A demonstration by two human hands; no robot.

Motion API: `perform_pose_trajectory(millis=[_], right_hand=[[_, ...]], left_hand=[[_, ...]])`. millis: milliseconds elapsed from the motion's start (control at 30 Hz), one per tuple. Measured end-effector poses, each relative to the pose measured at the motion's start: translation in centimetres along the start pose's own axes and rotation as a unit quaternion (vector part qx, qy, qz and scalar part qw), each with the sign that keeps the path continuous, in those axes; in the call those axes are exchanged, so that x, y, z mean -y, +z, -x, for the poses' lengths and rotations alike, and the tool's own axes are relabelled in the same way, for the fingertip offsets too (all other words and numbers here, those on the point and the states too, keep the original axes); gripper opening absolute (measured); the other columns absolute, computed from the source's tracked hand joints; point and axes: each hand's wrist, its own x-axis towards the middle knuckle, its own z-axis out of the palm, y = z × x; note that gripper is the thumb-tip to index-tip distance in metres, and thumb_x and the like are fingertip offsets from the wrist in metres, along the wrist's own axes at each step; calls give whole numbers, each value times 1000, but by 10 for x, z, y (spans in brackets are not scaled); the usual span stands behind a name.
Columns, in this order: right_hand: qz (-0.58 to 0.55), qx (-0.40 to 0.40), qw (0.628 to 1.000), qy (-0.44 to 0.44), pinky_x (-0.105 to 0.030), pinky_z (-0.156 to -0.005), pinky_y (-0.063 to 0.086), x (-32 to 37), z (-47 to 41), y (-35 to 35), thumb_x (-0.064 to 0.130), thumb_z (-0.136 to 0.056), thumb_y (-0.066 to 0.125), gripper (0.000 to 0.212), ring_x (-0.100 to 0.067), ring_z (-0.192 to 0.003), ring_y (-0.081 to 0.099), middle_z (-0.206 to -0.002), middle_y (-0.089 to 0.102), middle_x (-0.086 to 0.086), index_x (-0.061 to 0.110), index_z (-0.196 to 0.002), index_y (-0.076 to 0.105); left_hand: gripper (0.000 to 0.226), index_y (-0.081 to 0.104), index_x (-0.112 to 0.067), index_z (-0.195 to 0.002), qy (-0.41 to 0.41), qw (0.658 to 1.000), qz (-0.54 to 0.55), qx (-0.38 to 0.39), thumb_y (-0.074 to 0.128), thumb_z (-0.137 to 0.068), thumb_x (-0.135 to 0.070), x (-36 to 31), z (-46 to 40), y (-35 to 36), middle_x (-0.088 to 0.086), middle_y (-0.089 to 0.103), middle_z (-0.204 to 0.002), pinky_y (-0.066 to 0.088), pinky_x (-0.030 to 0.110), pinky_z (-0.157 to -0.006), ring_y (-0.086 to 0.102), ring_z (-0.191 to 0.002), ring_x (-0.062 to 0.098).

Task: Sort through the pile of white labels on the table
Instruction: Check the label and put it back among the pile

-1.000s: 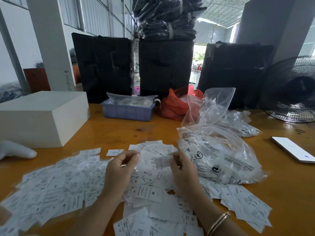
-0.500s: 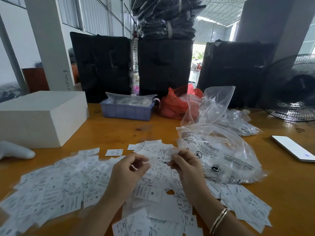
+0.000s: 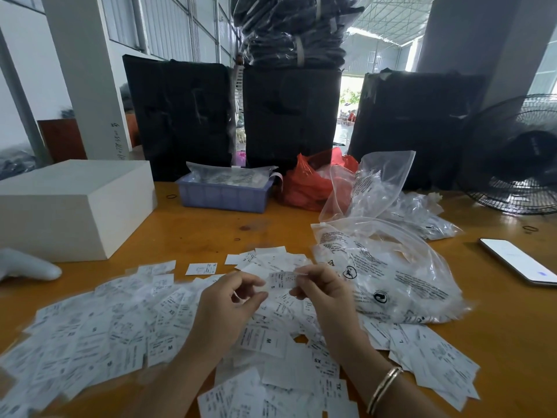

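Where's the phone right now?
In the head view the phone lies flat on the table at the far right edge, right of the large clear printed bag and nearer than the black fan.
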Motion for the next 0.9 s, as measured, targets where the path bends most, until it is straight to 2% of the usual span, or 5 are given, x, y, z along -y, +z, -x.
perform_pose_trajectory(millis=[267, 433, 567, 767, 900], right_hand=[[70, -1, 997, -27, -19, -64, 52, -4, -1, -1, -1, -88, 59, 20, -10, -71, 67, -76, 70, 0, 17, -84, 68], [216, 39, 975, -48, -34, -64, 56, -7, 0, 3, 4, -89, 61, 29, -16, -69, 65, -72, 68, 3, 33, -82, 64], [223, 61, 971, -54, -20, -64, 54, -6, 2, 6, 7, -90, 61, 33, -4, -71, 65, -75, 68, 8, 40, -91, 61], [185, 47, 981, -32, -28, -61, 49, -6, 4, 6, 17, -87, 67, 22, -23, -70, 63, -75, 71, 10, 36, -91, 58], [218, 74, 972, -50, -16, -65, 48, -5, 4, 9, 16, -86, 68, 23, 0, -74, 64, -77, 68, 24, 38, -80, 64]], left_hand=[[23, 68, -19, -90, 28, 999, -24, -8, 79, -73, -7, -2, 0, -1, -12, 59, -71, 43, 6, -64, 57, -78, 1], [15, 71, -13, -90, 31, 999, -24, -6, 74, -78, -6, -3, 0, -1, -12, 64, -78, 45, 5, -64, 59, -82, -1], [13, 72, -14, -92, 42, 999, -17, 19, 70, -82, -5, -2, 1, 0, -15, 66, -83, 48, 6, -66, 61, -86, -4], [21, 65, -35, -92, -39, 998, 45, 34, 65, -87, -15, 0, 2, 3, -21, 68, -82, 48, 6, -64, 62, -84, -8], [21, 65, -38, -92, -53, 996, 58, 32, 65, -87, -18, 0, 1, 2, -28, 67, -88, 49, 7, -67, 63, -88, -7]])
